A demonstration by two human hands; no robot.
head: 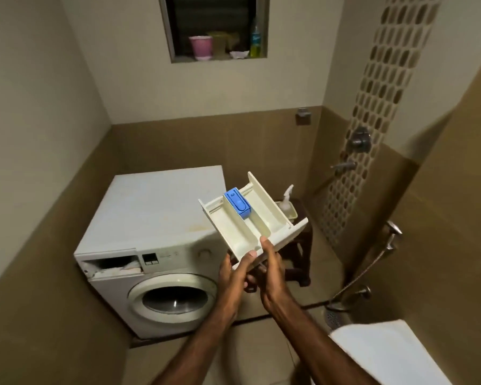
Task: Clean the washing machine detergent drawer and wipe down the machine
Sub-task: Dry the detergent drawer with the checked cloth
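The cream detergent drawer [264, 218] with a blue insert [237, 204] is out of the machine and held in the air, to the right of the machine's front. My left hand [233, 276] grips its near end from below, thumb on the rim. My right hand [270, 273] grips the same front end from the right side. The white front-load washing machine [150, 218] stands in the corner at the left, its drawer slot [114, 266] open and empty, its round door below.
A dark stool [300, 254] with a pump bottle [285, 204] stands right of the machine. Taps [358, 141] and a hand sprayer hose [372, 262] line the right wall. A white lid [386, 354] lies at the bottom right. A window niche [220, 45] holds a pink pot and bottles.
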